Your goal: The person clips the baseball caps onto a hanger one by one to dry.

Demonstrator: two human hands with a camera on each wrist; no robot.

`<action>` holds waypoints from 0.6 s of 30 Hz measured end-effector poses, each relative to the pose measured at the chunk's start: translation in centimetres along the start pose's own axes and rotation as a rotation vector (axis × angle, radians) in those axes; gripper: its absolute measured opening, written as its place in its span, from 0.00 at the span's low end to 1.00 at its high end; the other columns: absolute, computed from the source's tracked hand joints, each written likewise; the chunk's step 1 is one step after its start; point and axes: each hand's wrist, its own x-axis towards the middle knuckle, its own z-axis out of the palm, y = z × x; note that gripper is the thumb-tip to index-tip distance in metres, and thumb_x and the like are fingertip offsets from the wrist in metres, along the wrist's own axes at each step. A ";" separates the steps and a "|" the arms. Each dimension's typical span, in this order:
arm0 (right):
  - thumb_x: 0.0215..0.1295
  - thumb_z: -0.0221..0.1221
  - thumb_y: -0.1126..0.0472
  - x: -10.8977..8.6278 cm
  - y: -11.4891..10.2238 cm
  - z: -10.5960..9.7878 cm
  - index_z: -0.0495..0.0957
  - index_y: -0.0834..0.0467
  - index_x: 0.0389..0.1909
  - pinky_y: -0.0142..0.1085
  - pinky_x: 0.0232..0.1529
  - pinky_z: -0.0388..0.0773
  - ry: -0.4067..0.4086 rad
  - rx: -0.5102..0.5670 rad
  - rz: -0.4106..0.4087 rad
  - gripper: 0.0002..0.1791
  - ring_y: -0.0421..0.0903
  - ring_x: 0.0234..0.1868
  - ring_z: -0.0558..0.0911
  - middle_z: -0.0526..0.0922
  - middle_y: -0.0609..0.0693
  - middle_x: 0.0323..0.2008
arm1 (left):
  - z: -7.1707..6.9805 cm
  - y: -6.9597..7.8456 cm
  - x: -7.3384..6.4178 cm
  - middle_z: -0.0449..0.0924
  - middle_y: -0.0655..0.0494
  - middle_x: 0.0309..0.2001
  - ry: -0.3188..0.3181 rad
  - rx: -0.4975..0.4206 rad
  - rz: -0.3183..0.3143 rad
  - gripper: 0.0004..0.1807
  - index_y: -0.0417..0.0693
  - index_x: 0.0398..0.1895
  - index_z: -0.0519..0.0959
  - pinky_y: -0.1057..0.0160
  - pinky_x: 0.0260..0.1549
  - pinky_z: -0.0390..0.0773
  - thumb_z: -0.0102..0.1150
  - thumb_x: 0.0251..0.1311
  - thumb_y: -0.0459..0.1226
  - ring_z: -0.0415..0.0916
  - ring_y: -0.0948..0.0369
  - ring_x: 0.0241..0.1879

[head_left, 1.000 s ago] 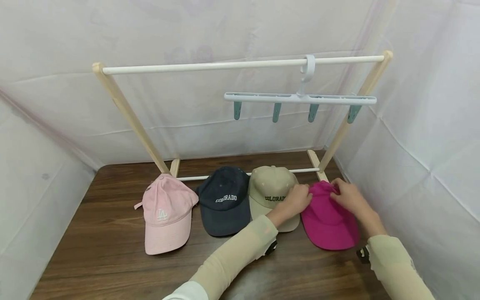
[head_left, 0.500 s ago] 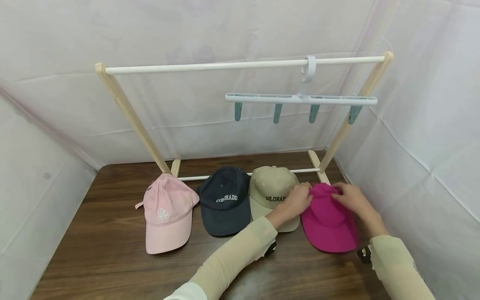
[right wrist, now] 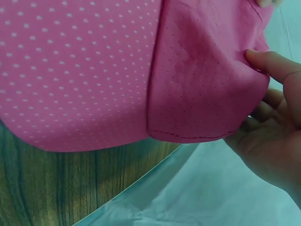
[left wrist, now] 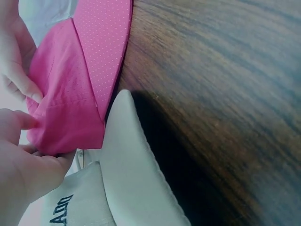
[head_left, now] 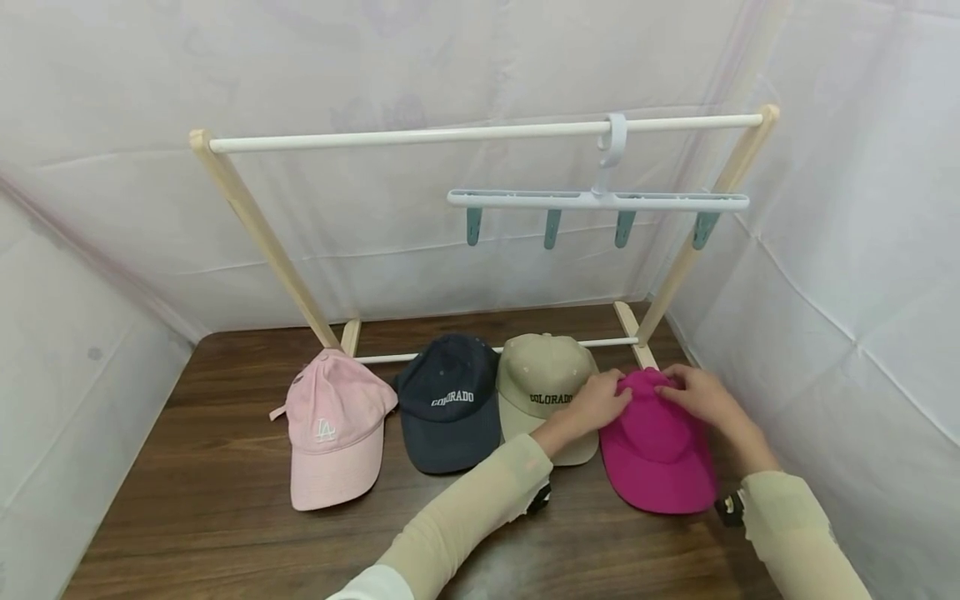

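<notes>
A magenta cap [head_left: 660, 450] lies at the right end of a row of caps, brim toward me. My left hand [head_left: 600, 403] pinches the left side of its crown, thumb on top and fingers beneath in the left wrist view. On the opposite side my right hand [head_left: 705, 397] pinches the crown; the right wrist view has its thumb on the fabric and fingers curled under the edge. Beside my left hand, partly behind the forearm, sits a beige cap [head_left: 536, 367] lettered COLORADO. Further left are a dark navy cap [head_left: 448, 433] and a pink cap [head_left: 336, 467].
Behind the caps stands a rack with wooden legs and a white top rail [head_left: 412, 137]. A white hanger [head_left: 585, 200] with several green clips hangs from it. White fabric walls [head_left: 855, 250] enclose the brown wooden table [head_left: 210, 508].
The magenta cap's brim has shifted slightly toward me, and its crown looks smoother. Both hands stay on its crown with only small movements.
</notes>
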 end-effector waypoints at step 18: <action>0.70 0.64 0.61 -0.3 -0.8 0.2 0.82 0.66 0.47 0.42 0.31 0.74 0.188 -0.084 -0.081 0.12 0.51 0.31 0.78 0.86 0.61 0.34 | -0.7 0.2 0.1 0.78 0.59 0.26 0.112 -0.022 0.099 0.16 0.46 0.46 0.86 0.75 0.27 0.68 0.47 0.79 0.41 0.67 0.69 0.25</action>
